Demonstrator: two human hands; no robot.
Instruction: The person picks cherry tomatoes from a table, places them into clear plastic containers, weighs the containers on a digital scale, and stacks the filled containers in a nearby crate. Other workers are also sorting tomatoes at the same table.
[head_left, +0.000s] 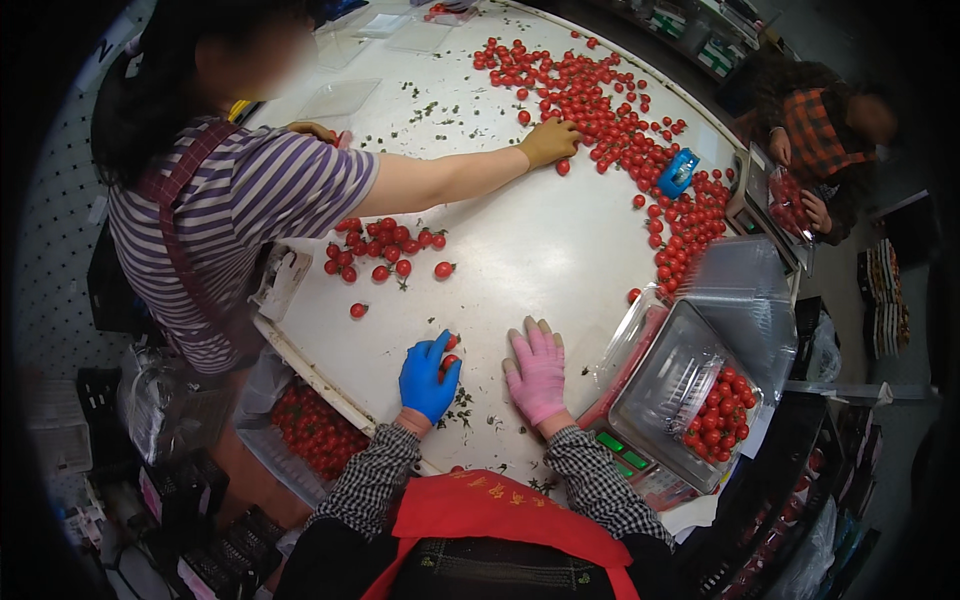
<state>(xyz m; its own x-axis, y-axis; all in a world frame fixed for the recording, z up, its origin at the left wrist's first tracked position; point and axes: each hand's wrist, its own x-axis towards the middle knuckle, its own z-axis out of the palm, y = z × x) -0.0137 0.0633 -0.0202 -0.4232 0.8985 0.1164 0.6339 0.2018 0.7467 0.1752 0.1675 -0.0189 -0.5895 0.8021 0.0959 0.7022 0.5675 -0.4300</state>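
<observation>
My left hand, in a blue glove, rests low over the white table. A cherry tomato sits between its thumb and index finger, and another tomato lies by the index fingertip; whether they are gripped is unclear. To the right, my right hand lies palm down in a pink glove with pale fingertips, its fingers apart and nothing visible in it. Green stem bits are scattered beside the left hand. Farther ahead on the left is a loose group of cherry tomatoes.
A scale at right carries a clear plastic container with tomatoes. Stacked clear trays stand behind it. A co-worker's gloved hand touches the large tomato pile near a blue tape dispenser. A tomato-filled crate stands lower left.
</observation>
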